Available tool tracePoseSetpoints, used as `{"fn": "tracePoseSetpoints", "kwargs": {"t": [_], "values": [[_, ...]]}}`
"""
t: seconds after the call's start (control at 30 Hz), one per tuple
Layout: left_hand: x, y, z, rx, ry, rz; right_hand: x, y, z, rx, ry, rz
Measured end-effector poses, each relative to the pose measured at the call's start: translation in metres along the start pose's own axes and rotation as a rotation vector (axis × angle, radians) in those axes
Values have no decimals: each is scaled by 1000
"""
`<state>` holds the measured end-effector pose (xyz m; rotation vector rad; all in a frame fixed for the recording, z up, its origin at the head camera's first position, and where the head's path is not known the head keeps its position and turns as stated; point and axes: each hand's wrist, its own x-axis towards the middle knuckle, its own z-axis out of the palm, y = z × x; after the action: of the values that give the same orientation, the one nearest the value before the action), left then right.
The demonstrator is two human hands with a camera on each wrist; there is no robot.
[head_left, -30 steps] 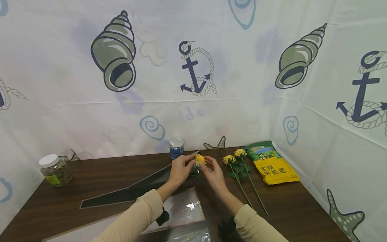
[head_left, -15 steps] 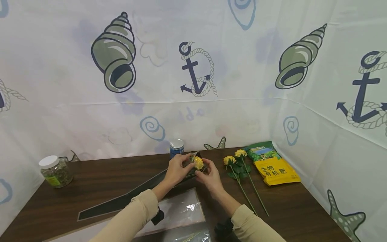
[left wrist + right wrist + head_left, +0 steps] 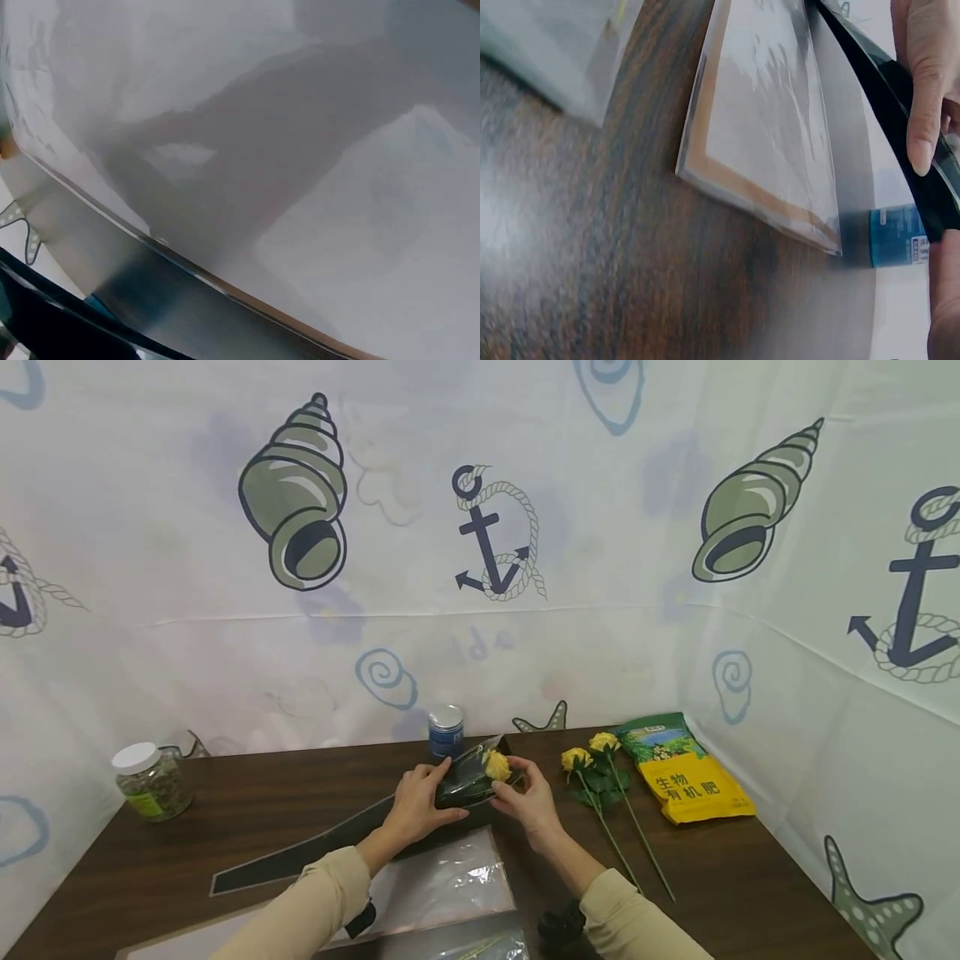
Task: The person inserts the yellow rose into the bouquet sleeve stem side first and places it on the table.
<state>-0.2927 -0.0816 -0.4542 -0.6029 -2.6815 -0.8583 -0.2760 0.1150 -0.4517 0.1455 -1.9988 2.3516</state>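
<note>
A long, tapered black flower sleeve (image 3: 300, 857) with a clear front lies slantwise, raised at its wide end. One yellow rose (image 3: 497, 766) sits in that wide mouth, its stem hidden inside. My left hand (image 3: 412, 806) grips the sleeve's side below the bloom, thumb on the near edge and fingers toward the far one. Beside the rose, my right hand (image 3: 534, 806) pinches the mouth's right edge between thumb and fingers. In the right wrist view the left thumb (image 3: 922, 142) presses on the black sleeve (image 3: 889, 97). Only the dark sleeve (image 3: 60, 322) shows low in the left wrist view.
Two yellow roses (image 3: 590, 758) lie to the right, next to a yellow-green fertilizer bag (image 3: 693, 785). A blue can (image 3: 446, 732) stands behind the sleeve, a white-lidded jar (image 3: 152, 782) at far left. Clear-wrapped flat packs (image 3: 442, 881) lie in front on the dark table (image 3: 247, 802).
The rose has gone down into the sleeve's mouth. My left hand has left the bloom, shifting down and left onto the sleeve's side, while the right hand stays at the mouth's edge.
</note>
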Motion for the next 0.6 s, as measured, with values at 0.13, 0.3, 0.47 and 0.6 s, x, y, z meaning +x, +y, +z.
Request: {"fn": "tracePoseSetpoints", "kwargs": {"t": [0.13, 0.3, 0.47, 0.6], "values": [[2, -1, 3, -2, 32, 72, 1, 1, -2, -25, -9, 46], [3, -3, 7, 1, 20, 121, 4, 4, -4, -72, -35, 91], [6, -5, 8, 23, 25, 197, 5, 3, -1, -136, -92, 105], [12, -8, 8, 59, 13, 207, 5, 5, 3, -129, -63, 85]]}}
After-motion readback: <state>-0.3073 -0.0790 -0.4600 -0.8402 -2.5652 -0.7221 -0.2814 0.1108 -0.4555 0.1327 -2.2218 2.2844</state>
